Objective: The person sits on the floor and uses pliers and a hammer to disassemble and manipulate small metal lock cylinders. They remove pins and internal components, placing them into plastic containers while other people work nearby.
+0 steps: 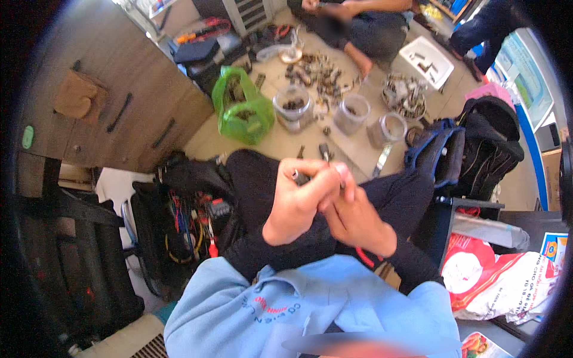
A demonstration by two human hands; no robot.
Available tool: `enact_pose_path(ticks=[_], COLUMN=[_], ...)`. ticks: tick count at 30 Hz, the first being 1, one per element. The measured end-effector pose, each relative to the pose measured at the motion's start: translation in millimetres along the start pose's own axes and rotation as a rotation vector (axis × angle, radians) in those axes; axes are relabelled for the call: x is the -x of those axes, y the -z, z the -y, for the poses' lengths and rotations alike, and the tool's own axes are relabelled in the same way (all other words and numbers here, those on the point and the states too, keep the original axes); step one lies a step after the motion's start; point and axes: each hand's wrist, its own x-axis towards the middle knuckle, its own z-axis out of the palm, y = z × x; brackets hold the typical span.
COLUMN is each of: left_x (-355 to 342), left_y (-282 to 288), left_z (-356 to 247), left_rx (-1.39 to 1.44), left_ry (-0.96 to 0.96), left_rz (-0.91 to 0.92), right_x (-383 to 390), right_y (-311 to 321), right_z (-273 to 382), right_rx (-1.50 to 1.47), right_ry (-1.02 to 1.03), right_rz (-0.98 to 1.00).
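My left hand (298, 203) is closed around a small dark cylindrical metal part (301, 177) with a lighter tip, held above my lap in the middle of the view. My right hand (358, 221) presses against it from the right, fingers curled around the same part and partly hidden by the left hand. Just beyond them on the tiled floor lie a small metal piece (324, 152), a thin flat strip (352, 160) and a shiny blade-like item (382, 160). Further forward stand clear plastic tubs (352, 113) beside a scattered pile of small dark parts (313, 74).
A green bag (242, 110), filled bowl (406, 95) and white tray (424, 62) surround the pile. Two other people (376, 33) (489, 33) are beyond. Wooden drawers (137, 101) and tool bags (191, 221) line the left; a black backpack (489, 149) and printed sacks (495, 274) the right.
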Motion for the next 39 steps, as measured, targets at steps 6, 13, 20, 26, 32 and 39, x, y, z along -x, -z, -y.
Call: enact_pose_path(ticks=[6,13,20,26,32,39], left_x=[3.5,27.1,22.2,21.1,26.6,13.3], left_y=[-1.6,13.2,6.2,11.6,17.7,19.5], left_z=[14.1,14.8,22.4,19.8,20.5,37.3], left_rx=[0.112,0.240,0.135,0.180,0.217,-0.028], left_ry=[0.015,0.261,0.070,0.249,0.364,0.029], left_rz=[-0.214,0.026,-0.082,0.004,0.081,-0.117], right_x=[8.8,19.4,25.7,41.0,42.6,33.4], right_y=[-23.9,1.3,-18.0,-29.3,-18.7,-46.6], right_z=[-7.1,0.3,8.7,9.1,19.0,-3.2], right_rx=[-0.087,-1.750,-0.394,-0.707,-1.256,-0.106], right_ry=[-0.099,-0.874,-0.226,-0.363,-0.698,-0.178], right_rz=[-0.068,0.540,0.041,0.009,0.227,-0.019])
